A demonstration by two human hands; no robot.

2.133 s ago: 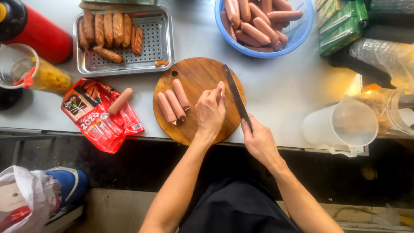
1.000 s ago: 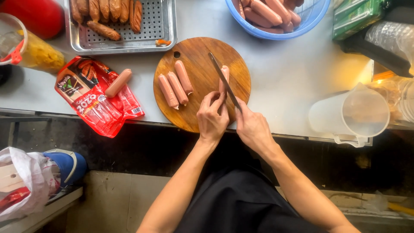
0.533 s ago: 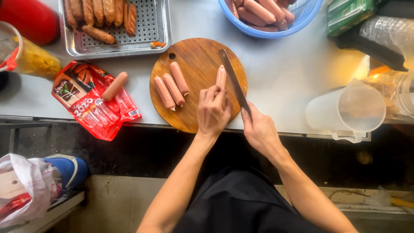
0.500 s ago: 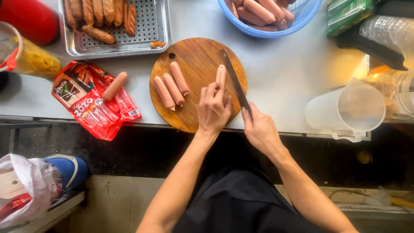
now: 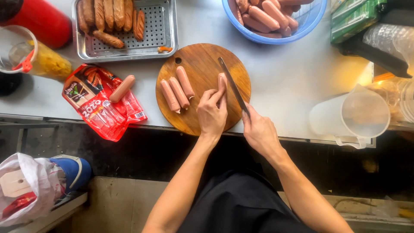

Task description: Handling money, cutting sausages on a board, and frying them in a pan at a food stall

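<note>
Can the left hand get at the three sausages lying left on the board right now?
Probably yes. The left hand pins one sausage beside the knife; the three sausages lie just left of it on the cutting board, nothing between. It must let go first.

Flat red plastic sausage packet (image 5: 101, 108) with a dark picture panel and white label patch, left of the round wooden cutting board (image 5: 196, 64), overhanging the tabletop (image 5: 293, 77) edge, green wrapped packs (image 5: 353, 17) far upper right of the board
</note>
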